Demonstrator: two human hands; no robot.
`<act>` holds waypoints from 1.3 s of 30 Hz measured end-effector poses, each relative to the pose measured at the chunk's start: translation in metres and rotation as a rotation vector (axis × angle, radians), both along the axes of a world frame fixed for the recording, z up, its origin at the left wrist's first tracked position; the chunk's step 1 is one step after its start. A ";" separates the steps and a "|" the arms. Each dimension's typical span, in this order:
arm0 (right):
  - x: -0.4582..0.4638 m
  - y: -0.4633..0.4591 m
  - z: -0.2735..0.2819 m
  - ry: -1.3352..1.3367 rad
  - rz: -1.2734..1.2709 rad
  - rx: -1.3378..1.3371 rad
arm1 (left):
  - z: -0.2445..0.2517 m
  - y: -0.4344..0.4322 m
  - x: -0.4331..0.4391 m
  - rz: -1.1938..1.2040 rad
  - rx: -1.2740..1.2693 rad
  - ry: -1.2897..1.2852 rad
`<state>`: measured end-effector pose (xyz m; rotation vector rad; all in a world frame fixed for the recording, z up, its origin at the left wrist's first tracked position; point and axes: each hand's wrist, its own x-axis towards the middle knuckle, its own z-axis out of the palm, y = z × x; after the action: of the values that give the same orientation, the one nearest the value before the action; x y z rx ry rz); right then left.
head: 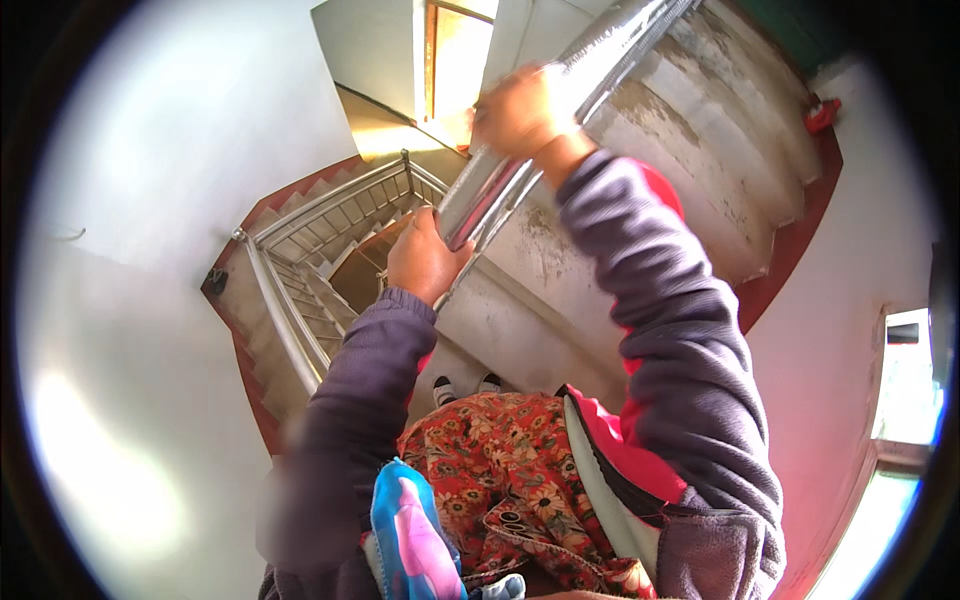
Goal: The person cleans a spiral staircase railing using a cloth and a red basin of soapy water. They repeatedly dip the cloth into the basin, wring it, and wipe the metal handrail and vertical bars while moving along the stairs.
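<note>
A shiny stainless-steel handrail (487, 184) slopes from the upper right down towards the middle of the view. My left hand (427, 259) grips its lower part, thumb on top. Farther up the same rail, my right hand (525, 112) is wrapped over the tube; it is blurred, and its fingertips are partly hidden. No cloth or tool can be made out in either hand. Thinner metal tubing runs alongside beneath the handrail.
Worn concrete stairs (555, 247) rise to the right under the rail. More steps descend at left beside a metal balustrade (289, 307). A red object (823, 115) rests on the upper steps by the wall. My shoes (444, 391) show below.
</note>
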<state>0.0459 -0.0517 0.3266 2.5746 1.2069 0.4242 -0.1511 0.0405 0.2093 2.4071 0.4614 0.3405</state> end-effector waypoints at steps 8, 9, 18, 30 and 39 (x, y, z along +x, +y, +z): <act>-0.021 -0.015 -0.038 -0.077 0.284 0.311 | -0.009 0.009 0.004 -0.068 0.025 0.029; -0.010 -0.027 -0.029 -0.145 0.136 0.436 | -0.012 0.009 0.003 -0.055 0.037 0.041; -0.071 -0.015 -0.067 -0.015 0.574 0.466 | -0.023 0.008 0.003 -0.019 0.036 0.014; -0.015 -0.130 -0.122 0.870 0.017 1.812 | -0.054 -0.052 -0.041 0.069 0.411 -0.506; 0.005 -0.166 -0.317 1.787 -0.725 2.359 | -0.183 -0.100 -0.004 -0.027 0.101 -0.268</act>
<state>0.0510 -0.2173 0.0100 -0.6840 0.4702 0.4630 -0.1550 -0.0597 0.0260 2.4145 0.2964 0.6782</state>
